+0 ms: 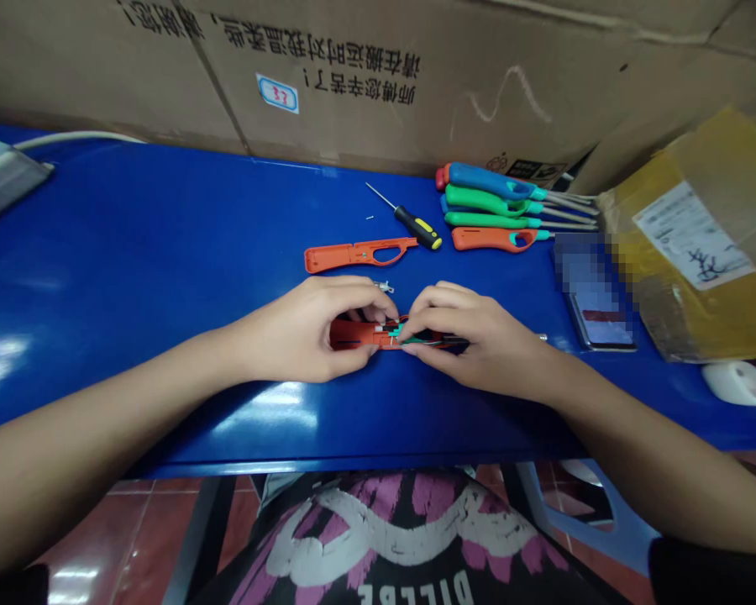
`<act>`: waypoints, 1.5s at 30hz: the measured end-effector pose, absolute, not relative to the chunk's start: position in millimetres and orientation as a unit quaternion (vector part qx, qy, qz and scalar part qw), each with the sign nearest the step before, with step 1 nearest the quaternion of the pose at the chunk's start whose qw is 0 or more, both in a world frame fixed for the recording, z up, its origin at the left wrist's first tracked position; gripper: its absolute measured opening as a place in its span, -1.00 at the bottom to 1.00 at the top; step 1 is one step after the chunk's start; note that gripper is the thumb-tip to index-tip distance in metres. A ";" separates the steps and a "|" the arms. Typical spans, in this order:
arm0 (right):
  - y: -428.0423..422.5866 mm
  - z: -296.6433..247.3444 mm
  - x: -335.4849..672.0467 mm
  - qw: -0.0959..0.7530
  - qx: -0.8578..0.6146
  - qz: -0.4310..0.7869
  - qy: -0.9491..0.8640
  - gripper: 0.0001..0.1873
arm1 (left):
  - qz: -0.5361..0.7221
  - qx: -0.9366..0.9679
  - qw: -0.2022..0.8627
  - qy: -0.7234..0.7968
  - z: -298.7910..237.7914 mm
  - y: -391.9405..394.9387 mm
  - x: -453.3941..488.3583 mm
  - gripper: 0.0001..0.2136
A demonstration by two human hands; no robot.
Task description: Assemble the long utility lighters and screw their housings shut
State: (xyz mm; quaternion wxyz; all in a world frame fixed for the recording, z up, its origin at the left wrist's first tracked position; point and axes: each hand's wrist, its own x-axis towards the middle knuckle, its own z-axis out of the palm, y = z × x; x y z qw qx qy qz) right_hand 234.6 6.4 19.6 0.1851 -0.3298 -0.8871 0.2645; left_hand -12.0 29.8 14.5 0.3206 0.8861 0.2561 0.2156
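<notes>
My left hand (pixel 302 332) and my right hand (pixel 472 340) meet at the middle of the blue table, both gripping an orange plastic lighter body (pixel 351 334). Green and dark wires or small parts (pixel 416 338) show in its open side, partly hidden by my fingers. Just above my left fingers lies a small metal part (pixel 384 286). Further up rest a matching orange shell half (pixel 359 252) and a black-and-yellow screwdriver (pixel 417 223). Several blue, green and orange long-nosed utility lighters (pixel 491 206) lie side by side beyond my right hand.
A phone (pixel 598 311) with a blurred screen lies right of my right hand, beside a yellow-taped parcel (pixel 686 260) and a white rounded object (pixel 739 383). Cardboard boxes (pixel 328 76) line the table's back edge. A fabric-covered lap and red floor tiles show below the front edge.
</notes>
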 end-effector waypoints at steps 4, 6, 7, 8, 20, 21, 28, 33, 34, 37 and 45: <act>4.7 22.4 227.8 0.108 -0.351 0.236 -0.900 -0.88 | 0.234 0.893 0.253 0.290 24.8 38.8 -24.7 -0.78; 3.7 28.2 224.5 0.065 -0.354 0.220 -0.907 -0.87 | 0.256 0.888 0.188 0.333 27.3 45.7 -31.3 -0.82; 3.0 31.0 222.6 0.047 -0.352 0.209 -0.911 -0.88 | 0.262 0.885 0.155 0.353 27.2 49.4 -34.1 -0.83; 2.4 33.3 220.7 0.035 -0.351 0.198 -0.915 -0.89 | 0.265 0.881 0.126 0.371 26.3 52.9 -36.4 -0.82; 10.0 16.8 217.7 0.149 -0.363 0.319 -0.863 -0.95 | 0.216 0.917 0.130 0.308 -1.5 60.0 -29.7 -0.77; 10.3 16.3 218.4 0.154 -0.363 0.322 -0.861 -0.95 | 0.213 0.918 0.132 0.308 -3.5 60.4 -28.7 -0.78; 15.7 16.2 227.4 0.176 -0.354 0.358 -0.846 -0.92 | 0.190 0.913 0.123 0.339 -4.5 59.1 -28.9 -0.77; 17.8 17.7 230.2 0.172 -0.357 0.354 -0.847 -0.89 | 0.186 0.910 0.118 0.350 0.4 53.7 -26.3 -0.77; 17.7 18.0 229.8 0.169 -0.361 0.354 -0.846 -0.88 | 0.189 0.911 0.124 0.346 1.0 52.5 -25.1 -0.77; 17.1 18.7 228.2 0.167 -0.365 0.349 -0.847 -0.87 | 0.211 0.911 0.164 0.313 2.7 48.4 -21.9 -0.78; 14.8 18.4 229.4 0.176 -0.372 0.332 -0.849 -0.91 | 0.232 0.931 0.187 0.213 10.6 44.3 -27.4 -0.85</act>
